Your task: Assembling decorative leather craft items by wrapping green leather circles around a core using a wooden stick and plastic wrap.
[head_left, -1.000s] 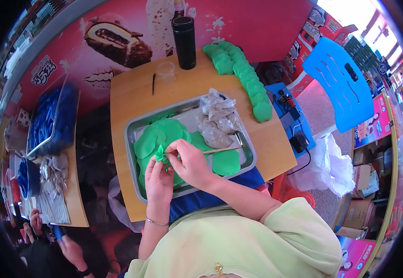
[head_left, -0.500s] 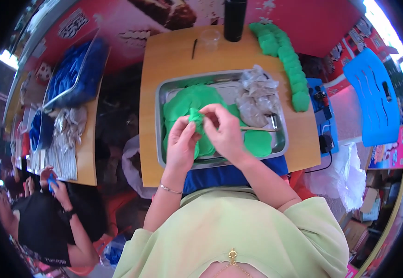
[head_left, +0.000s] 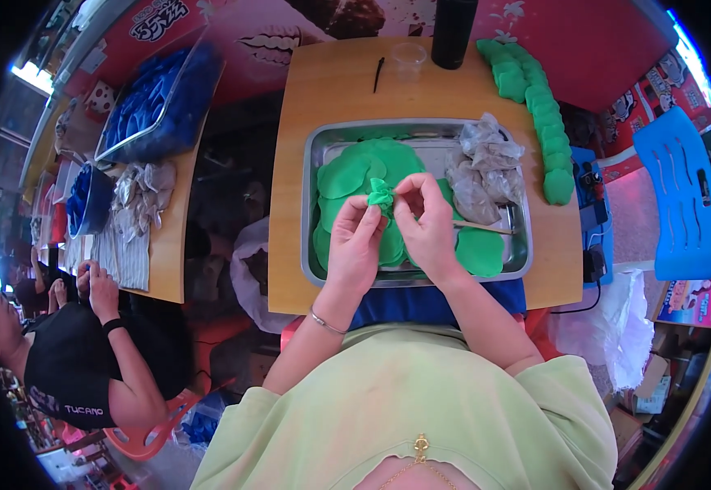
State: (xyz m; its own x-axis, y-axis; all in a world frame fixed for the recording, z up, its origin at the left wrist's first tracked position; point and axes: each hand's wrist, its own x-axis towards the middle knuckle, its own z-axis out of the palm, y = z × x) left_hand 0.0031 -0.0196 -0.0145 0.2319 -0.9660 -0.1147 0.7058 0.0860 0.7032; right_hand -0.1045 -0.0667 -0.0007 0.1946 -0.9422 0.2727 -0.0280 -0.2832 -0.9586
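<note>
Between my hands is a small crumpled green disc (head_left: 379,193), gathered into a ruffled bunch; it looks like thin cloth. My left hand (head_left: 355,238) holds it from the left, pinched between thumb and fingers. The fingertips of my right hand (head_left: 429,233) are closed at its right edge. Below lies a metal tray (head_left: 310,163) with a spread pile of flat green discs (head_left: 347,175). One loose green disc (head_left: 480,251) sits at the tray's near right. A clump of greyish, clear plastic-wrapped pieces (head_left: 486,167) fills the right side, beside a thin pale stick (head_left: 484,227).
A row of overlapping green discs (head_left: 548,122) runs along the table's (head_left: 323,86) right edge. A black bottle (head_left: 453,33), clear cup (head_left: 409,55) and dark pen-like stick (head_left: 378,75) stand at the back. At left, a person (head_left: 86,359) works by bins of blue pieces (head_left: 155,94).
The view has shifted, so the table sits farther right and slightly higher. The green piece in my fingers is now bunched into a more ruffled shape. The person at left has moved their hands.
</note>
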